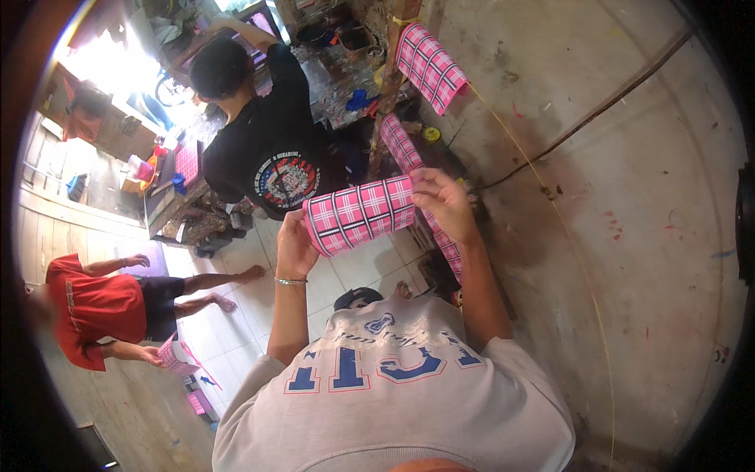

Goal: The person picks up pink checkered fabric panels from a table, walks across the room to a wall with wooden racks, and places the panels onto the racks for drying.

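Note:
A pink sheet with a black and white plaid print is stretched between my two hands in front of my chest, curving over at its upper and lower edges. My left hand pinches its left end, thumb near the upper corner. On the opposite end, my right hand grips the upper right corner between thumb and fingers. Just beyond my right hand, a similar plaid piece hangs, with more plaid pieces below, partly hidden by my forearm. Higher up, another plaid sheet drapes near a wooden post.
A person in a black shirt works at a cluttered bench ahead. To the left, a person in a red shirt holds a pink plaid piece. A yellow cord runs along the stained wall at right.

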`<move>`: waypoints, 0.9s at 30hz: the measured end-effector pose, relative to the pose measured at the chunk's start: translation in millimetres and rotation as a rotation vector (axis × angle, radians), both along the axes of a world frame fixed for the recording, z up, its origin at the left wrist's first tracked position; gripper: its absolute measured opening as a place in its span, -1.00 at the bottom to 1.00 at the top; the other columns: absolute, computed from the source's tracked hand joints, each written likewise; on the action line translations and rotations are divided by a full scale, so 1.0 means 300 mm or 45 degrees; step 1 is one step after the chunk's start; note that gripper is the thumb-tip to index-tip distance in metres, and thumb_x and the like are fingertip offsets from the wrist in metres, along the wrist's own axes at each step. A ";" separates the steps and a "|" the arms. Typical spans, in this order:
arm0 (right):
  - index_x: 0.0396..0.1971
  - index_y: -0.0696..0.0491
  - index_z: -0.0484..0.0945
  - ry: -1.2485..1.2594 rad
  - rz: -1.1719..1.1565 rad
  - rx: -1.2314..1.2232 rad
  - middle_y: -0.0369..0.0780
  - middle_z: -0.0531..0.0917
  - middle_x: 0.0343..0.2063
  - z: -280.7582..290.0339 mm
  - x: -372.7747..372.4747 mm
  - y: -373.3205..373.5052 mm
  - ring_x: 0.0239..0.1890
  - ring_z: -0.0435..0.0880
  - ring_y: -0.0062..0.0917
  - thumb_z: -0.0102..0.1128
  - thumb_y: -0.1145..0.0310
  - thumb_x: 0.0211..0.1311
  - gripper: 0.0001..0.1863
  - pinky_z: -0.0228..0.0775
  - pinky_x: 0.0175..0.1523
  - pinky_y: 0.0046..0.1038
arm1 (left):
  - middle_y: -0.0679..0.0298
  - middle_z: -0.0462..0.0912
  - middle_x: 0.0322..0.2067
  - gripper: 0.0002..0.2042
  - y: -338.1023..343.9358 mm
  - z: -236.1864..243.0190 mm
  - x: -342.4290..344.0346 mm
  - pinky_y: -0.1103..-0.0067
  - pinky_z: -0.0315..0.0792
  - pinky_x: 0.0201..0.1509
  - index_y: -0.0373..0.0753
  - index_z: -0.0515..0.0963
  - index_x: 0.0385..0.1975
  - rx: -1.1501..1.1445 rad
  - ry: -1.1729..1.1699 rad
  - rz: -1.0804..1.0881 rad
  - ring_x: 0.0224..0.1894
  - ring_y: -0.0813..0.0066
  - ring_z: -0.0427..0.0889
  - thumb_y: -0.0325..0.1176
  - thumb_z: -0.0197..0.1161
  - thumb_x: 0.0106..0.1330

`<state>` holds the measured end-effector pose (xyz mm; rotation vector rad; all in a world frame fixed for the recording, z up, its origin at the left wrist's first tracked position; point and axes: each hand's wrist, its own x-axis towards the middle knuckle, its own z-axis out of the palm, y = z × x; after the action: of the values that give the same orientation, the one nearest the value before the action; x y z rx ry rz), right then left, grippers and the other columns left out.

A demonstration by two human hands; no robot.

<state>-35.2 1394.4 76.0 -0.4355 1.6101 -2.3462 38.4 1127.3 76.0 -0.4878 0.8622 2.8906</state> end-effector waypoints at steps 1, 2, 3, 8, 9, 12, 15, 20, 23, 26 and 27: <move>-0.07 0.20 0.41 0.038 -0.010 0.024 -0.20 0.61 -0.30 -0.003 0.001 0.001 -0.21 0.56 -0.65 0.11 0.62 0.07 -0.64 0.39 -0.09 -0.64 | 0.18 0.59 -0.26 -0.75 0.006 -0.002 -0.005 0.44 0.45 -0.03 -0.32 0.43 -0.22 0.006 0.010 -0.003 -0.21 0.37 0.58 -0.31 -0.11 0.27; -0.10 0.21 0.43 0.068 -0.006 0.028 -0.20 0.62 -0.29 -0.014 -0.002 0.002 -0.22 0.56 -0.65 0.12 0.61 0.07 -0.67 0.40 -0.10 -0.63 | 0.19 0.58 -0.25 -0.75 0.011 -0.008 -0.010 0.43 0.44 -0.02 -0.32 0.43 -0.22 0.025 0.009 -0.016 -0.20 0.37 0.58 -0.31 -0.12 0.27; -0.12 0.21 0.45 0.075 -0.014 0.082 -0.19 0.62 -0.29 -0.023 -0.002 0.001 -0.23 0.57 -0.65 0.12 0.61 0.07 -0.69 0.41 -0.12 -0.63 | 0.19 0.58 -0.25 -0.75 0.012 -0.012 -0.015 0.43 0.44 -0.02 -0.32 0.43 -0.22 0.038 0.030 -0.033 -0.19 0.36 0.57 -0.31 -0.12 0.27; -0.19 0.23 0.51 0.125 -0.060 0.228 -0.17 0.65 -0.32 -0.055 0.011 0.002 -0.28 0.59 -0.64 0.13 0.59 0.08 -0.76 0.44 -0.18 -0.61 | 0.19 0.58 -0.24 -0.74 0.012 -0.020 -0.016 0.42 0.43 -0.01 -0.32 0.42 -0.21 0.038 0.040 -0.078 -0.18 0.36 0.57 -0.30 -0.13 0.27; -0.21 0.24 0.52 0.156 -0.092 0.294 -0.17 0.65 -0.34 -0.055 0.016 0.003 -0.29 0.59 -0.65 0.13 0.58 0.08 -0.77 0.44 -0.18 -0.61 | 0.19 0.58 -0.24 -0.74 0.012 -0.020 -0.013 0.42 0.43 -0.01 -0.31 0.43 -0.21 0.035 0.027 -0.056 -0.18 0.36 0.57 -0.30 -0.13 0.27; -0.27 0.26 0.54 0.186 -0.144 0.402 -0.20 0.65 -0.38 -0.049 0.028 0.005 -0.31 0.59 -0.67 0.13 0.58 0.09 -0.82 0.43 -0.19 -0.63 | 0.18 0.58 -0.23 -0.73 0.012 -0.027 -0.013 0.42 0.43 -0.02 -0.31 0.43 -0.20 -0.016 0.020 -0.061 -0.18 0.36 0.57 -0.28 -0.12 0.27; -0.34 0.27 0.56 0.079 -0.119 0.466 -0.23 0.64 -0.40 -0.026 0.033 0.013 -0.34 0.57 -0.69 0.14 0.57 0.08 -0.86 0.41 -0.22 -0.65 | 0.20 0.58 -0.24 -0.69 0.005 -0.054 -0.019 0.43 0.44 -0.03 -0.30 0.43 -0.20 -0.191 -0.036 -0.095 -0.18 0.36 0.57 -0.23 -0.17 0.28; -0.37 0.27 0.57 0.266 -0.264 0.656 -0.23 0.65 -0.47 0.091 0.046 0.067 -0.40 0.56 -0.70 0.14 0.54 0.08 -0.87 0.41 -0.27 -0.62 | 0.09 0.53 -0.11 -0.53 -0.005 -0.115 0.008 0.41 0.39 0.03 -0.38 0.35 -0.06 -0.363 0.065 -0.244 -0.12 0.24 0.55 -0.13 -0.33 0.31; -0.40 0.26 0.58 0.383 -0.520 0.516 -0.19 0.66 -0.51 0.198 0.064 0.125 -0.46 0.59 -0.67 0.14 0.53 0.08 -0.88 0.42 -0.30 -0.61 | -0.05 0.47 -0.04 -0.48 -0.004 -0.139 0.042 0.36 0.38 0.05 -0.43 0.27 0.05 -0.392 -0.037 -0.186 -0.07 0.07 0.52 -0.12 -0.35 0.32; -0.35 0.24 0.58 0.745 -0.922 0.455 -0.19 0.67 -0.44 0.280 0.083 0.186 -0.41 0.62 -0.65 0.16 0.52 0.10 -0.87 0.44 -0.25 -0.61 | -0.05 0.48 -0.06 -0.49 -0.008 -0.148 0.072 0.35 0.39 0.04 -0.41 0.28 0.04 -0.440 -0.104 -0.150 -0.09 0.08 0.53 -0.13 -0.37 0.33; -0.34 0.24 0.57 0.804 -1.039 0.518 -0.18 0.67 -0.42 0.297 0.084 0.209 -0.39 0.62 -0.64 0.17 0.51 0.10 -0.86 0.45 -0.24 -0.61 | -0.05 0.49 -0.06 -0.50 -0.007 -0.150 0.079 0.34 0.41 0.02 -0.41 0.29 0.03 -0.442 -0.085 -0.142 -0.11 0.08 0.55 -0.13 -0.38 0.34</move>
<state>-10.0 1457.0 165.1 -0.5288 2.9531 -2.3854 62.2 1125.3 31.1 -0.5398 1.3417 2.6154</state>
